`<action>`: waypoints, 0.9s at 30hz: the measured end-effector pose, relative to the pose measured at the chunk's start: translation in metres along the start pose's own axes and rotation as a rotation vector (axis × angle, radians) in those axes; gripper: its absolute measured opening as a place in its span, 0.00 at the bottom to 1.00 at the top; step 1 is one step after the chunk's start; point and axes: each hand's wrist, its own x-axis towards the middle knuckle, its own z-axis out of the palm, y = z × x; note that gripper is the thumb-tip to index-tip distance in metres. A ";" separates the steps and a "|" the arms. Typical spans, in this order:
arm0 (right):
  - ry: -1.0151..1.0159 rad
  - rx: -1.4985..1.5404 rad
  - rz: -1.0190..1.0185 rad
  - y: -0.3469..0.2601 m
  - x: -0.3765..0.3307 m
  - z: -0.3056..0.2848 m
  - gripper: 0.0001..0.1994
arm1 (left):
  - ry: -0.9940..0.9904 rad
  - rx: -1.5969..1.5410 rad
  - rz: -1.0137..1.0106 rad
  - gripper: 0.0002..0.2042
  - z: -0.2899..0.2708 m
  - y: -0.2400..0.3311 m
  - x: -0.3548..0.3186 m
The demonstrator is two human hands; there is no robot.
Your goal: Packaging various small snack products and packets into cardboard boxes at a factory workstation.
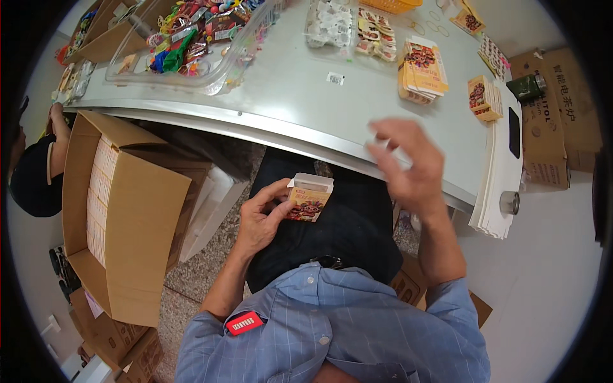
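Observation:
Above my lap, my left hand (260,219) grips a small yellow carton (308,203) with a colourful printed figure on its front. Its top flap stands up, and the inside shows pale. My right hand (412,163) is raised over the table's front edge, slightly blurred. Thumb and fingers are apart, and nothing shows between them. Beyond it on the table is a stack of flat yellow cards or cartons (423,67). A second, smaller stack (484,99) stands farther right.
A clear plastic tub (223,82) of colourful packets sits far left. Clear trays (329,25) with small pieces and an orange basket (391,5) stand at the back. An open cardboard box (137,236) of packed cartons is at my left. A phone (514,133) lies right. Another person (39,169) sits far left.

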 end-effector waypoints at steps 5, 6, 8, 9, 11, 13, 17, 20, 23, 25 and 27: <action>0.096 -0.202 0.066 0.069 0.107 -0.032 0.15 | 0.003 -0.071 -0.060 0.21 0.002 -0.038 0.006; 0.063 -0.272 0.035 0.096 0.130 -0.037 0.16 | 0.013 -0.063 -0.073 0.22 0.002 -0.043 0.006; 0.024 -0.345 -0.001 0.140 0.167 -0.045 0.18 | 0.018 -0.083 -0.086 0.22 0.003 -0.044 0.008; -0.161 -0.602 0.015 0.155 0.183 -0.046 0.17 | 0.026 -0.098 -0.105 0.22 0.003 -0.045 0.008; -0.353 -0.860 0.020 0.180 0.209 -0.043 0.16 | 0.038 -0.131 -0.113 0.22 0.002 -0.045 0.010; -0.674 -1.087 0.008 0.200 0.223 -0.037 0.11 | 0.012 -0.107 -0.159 0.22 0.001 -0.040 0.012; -1.080 -1.165 0.110 0.201 0.237 -0.001 0.09 | 0.032 -0.115 -0.204 0.22 -0.001 -0.035 0.012; -0.780 -1.191 0.191 0.196 0.232 0.007 0.07 | 0.040 -0.126 -0.211 0.22 -0.001 -0.036 0.014; -0.591 -1.162 0.092 0.196 0.230 -0.003 0.07 | 0.030 -0.124 -0.211 0.22 0.000 -0.036 0.018; -0.395 -0.914 0.155 0.188 0.228 -0.006 0.10 | 0.030 -0.130 -0.216 0.22 -0.001 -0.038 0.018; -0.460 -0.796 0.198 0.183 0.225 -0.012 0.11 | 0.026 -0.129 -0.210 0.22 -0.001 -0.038 0.020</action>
